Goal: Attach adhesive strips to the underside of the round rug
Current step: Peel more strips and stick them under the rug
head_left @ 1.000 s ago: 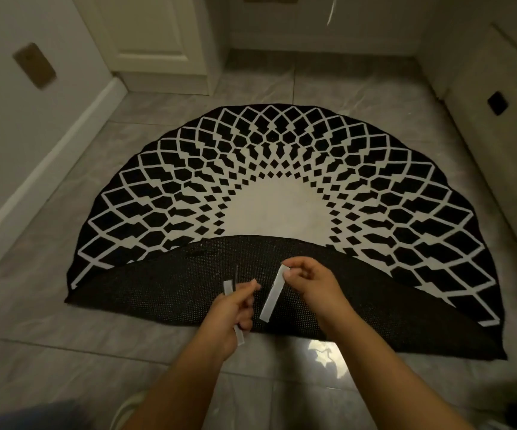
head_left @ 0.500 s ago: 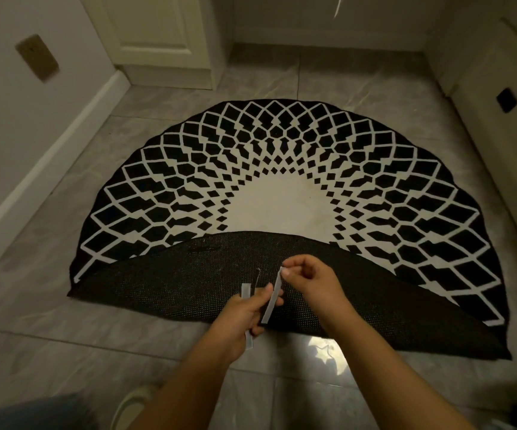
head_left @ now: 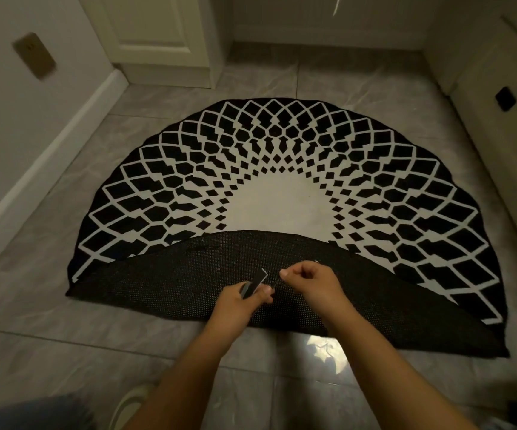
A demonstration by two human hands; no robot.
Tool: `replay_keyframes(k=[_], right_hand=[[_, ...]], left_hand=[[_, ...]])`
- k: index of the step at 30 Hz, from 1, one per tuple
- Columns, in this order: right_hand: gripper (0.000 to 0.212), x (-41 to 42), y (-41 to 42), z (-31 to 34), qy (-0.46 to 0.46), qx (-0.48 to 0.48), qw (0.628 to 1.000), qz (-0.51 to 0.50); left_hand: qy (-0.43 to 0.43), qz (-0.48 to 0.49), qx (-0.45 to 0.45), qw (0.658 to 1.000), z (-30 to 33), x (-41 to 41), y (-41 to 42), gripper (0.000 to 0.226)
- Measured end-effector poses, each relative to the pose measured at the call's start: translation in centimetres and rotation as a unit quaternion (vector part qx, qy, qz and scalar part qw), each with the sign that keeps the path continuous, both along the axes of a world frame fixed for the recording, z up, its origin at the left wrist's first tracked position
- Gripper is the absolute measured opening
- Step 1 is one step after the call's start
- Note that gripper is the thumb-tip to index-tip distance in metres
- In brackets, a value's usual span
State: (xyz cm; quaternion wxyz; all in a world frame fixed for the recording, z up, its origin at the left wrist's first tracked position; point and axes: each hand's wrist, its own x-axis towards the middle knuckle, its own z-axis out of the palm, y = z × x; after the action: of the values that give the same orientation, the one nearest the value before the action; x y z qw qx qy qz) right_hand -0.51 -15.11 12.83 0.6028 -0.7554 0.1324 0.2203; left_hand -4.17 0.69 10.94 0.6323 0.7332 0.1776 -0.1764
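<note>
Both hands over rug [head_left: 282, 206] folded-back underside: L hand [head_left: 245, 297] pinches strip [head_left: 258, 279], R hand [head_left: 308, 279] pinches thin strip edge; bare tile [head_left: 127, 342] near

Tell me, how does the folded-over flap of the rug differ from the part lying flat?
The folded-over flap shows a plain dark, dotted mesh backing; the flat part shows a black-and-white diamond pattern with a pale centre. The flap lies nearest the person, under both hands; the flat part lies beyond them. Both are one rug on the tiled floor.

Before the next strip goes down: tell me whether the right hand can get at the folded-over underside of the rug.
Probably yes. The right hand hovers directly over the dark underside, nothing lying between; only the strip pinched in its grip occupies it.
</note>
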Motion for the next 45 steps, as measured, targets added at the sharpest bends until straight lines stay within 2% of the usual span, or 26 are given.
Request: replay_keyframes(k=[14, 26, 33, 45], right_hand=[[0.010, -0.2, 0.5, -0.3, -0.035, -0.032, 0.998, 0.044], [0.015, -0.4, 0.8, -0.7, -0.034, -0.023, 0.998, 0.040], [0.029, -0.5, 1.0, -0.2, -0.028, 0.011, 0.999, 0.020], [0.019, -0.7, 1.3, -0.5, -0.033, -0.002, 0.999, 0.027]], left_hand=[[0.019, -0.005, 0.003, 1.000, 0.1, -0.2, -0.2, 0.012], [0.086, 0.038, -0.061, 0.994, 1.3, -0.8, -1.1, 0.022], [0.065, 0.019, -0.038, 0.997, 1.4, -0.7, -1.2, 0.018], [0.036, 0.020, -0.042, 0.998, 1.1, -0.6, -1.3, 0.013]])
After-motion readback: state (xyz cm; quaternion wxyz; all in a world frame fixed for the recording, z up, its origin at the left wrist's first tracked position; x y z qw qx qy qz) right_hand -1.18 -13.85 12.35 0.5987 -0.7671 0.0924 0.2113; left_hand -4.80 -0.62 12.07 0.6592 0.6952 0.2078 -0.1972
